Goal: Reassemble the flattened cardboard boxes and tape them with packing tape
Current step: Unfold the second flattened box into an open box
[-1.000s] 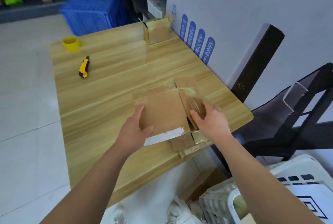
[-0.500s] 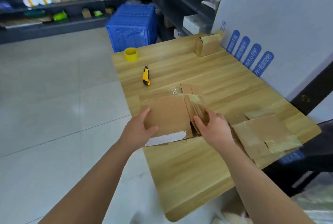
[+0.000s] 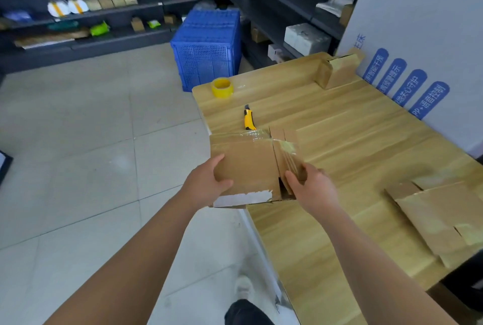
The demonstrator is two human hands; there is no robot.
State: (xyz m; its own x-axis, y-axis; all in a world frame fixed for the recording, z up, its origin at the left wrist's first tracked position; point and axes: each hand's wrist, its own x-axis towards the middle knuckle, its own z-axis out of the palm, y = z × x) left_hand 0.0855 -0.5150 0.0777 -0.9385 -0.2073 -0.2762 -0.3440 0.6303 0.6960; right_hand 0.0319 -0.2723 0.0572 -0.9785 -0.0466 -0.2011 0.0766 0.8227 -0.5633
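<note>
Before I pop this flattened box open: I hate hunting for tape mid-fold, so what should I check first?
1. Grip on the flattened brown cardboard box: left hand holds its near-left edge, right hand its right flaps. Ok.
2. Tape ready: yellow packing tape roll sits on the light wooden table, far-left corner. Ok.
3. Blade safe: yellow-and-black utility knife lies beyond the box, apart from both hands. Ok.
4. Box squared up: panels lie nearly flat. Not ok.
5. Old tape removed: glossy strips cling to the far edge. Not ok.
6. Underside flaps intact: hidden. Cannot tell.
</note>
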